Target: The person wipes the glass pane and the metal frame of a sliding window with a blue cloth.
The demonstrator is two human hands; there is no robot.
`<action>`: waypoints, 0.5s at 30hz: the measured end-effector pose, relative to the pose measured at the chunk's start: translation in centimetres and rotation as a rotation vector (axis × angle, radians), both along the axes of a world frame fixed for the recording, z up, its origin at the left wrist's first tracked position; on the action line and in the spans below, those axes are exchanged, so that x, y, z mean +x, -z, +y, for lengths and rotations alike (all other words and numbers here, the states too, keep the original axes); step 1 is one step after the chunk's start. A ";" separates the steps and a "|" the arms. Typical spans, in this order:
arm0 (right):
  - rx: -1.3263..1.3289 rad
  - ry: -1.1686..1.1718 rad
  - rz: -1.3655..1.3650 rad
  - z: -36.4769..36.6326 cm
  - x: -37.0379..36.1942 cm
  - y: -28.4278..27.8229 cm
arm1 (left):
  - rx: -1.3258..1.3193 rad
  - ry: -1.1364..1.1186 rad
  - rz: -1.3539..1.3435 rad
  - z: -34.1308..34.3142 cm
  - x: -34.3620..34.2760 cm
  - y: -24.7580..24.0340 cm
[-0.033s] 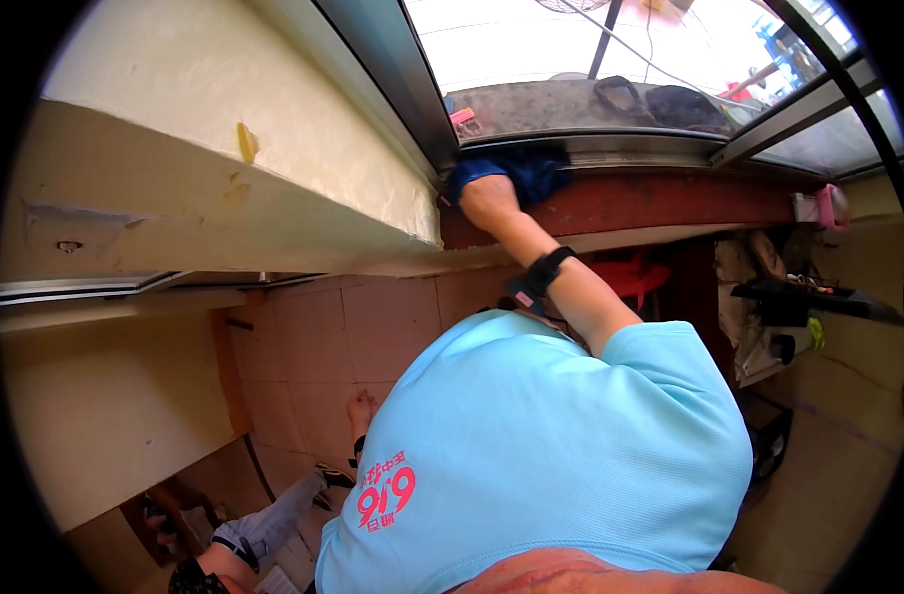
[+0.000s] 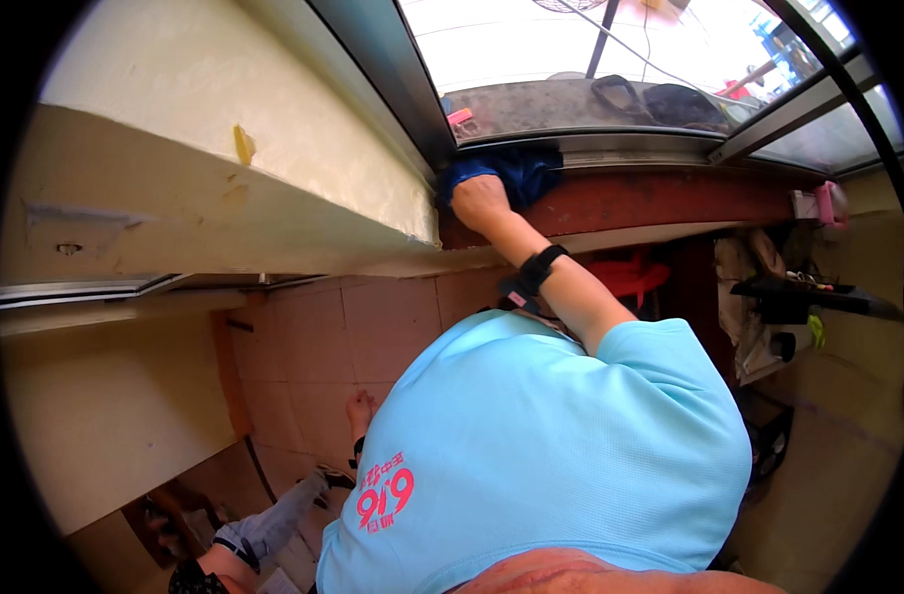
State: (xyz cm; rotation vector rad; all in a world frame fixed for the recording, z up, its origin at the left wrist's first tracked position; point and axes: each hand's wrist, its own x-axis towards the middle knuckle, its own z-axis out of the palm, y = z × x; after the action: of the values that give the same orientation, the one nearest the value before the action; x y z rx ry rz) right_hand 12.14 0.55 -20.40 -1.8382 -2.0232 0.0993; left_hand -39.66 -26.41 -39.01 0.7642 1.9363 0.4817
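At the left end of the dark red windowsill point(image 2: 660, 197), my right hand point(image 2: 482, 201) presses down on a blue cloth point(image 2: 531, 178). The cloth bunches around the fingers and hides most of them. It lies against the window's metal track point(image 2: 630, 156), in the corner beside the upright frame. My left hand point(image 2: 360, 403) hangs low beside my body, its fingers curled in, with nothing visible in it. Both wrists wear a black band, the right one point(image 2: 543, 267) with a small box attached.
Left of the sill a cream wall point(image 2: 274, 148) juts out. A pink object point(image 2: 830, 205) stands at the sill's right end. Below are a red stool point(image 2: 635, 277) and a cluttered shelf point(image 2: 769, 337). Another person's leg point(image 2: 279, 520) shows at lower left on the tiled floor point(image 2: 313, 332).
My right hand and the blue cloth have shifted slightly left along the sill, closer to the corner. My left hand stays where it was.
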 end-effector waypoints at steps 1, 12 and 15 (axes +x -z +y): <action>-0.055 -0.029 0.021 0.1 -0.1 -0.3 | 0.013 0.004 -0.014 0.6 0.3 -0.4; 0.221 0.155 0.108 -3.5 9.4 -0.4 | -0.115 0.043 0.061 0.6 -1.4 2.0; 0.094 0.283 -0.086 -5.0 15.2 0.7 | -0.073 0.113 0.112 -0.1 -0.4 2.6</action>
State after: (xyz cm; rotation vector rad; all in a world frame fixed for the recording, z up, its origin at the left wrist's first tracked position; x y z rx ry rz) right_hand 27.35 -4.43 -21.14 -2.0767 -1.7664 -0.1540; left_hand -40.09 -26.54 -41.61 0.8637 1.9897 0.3038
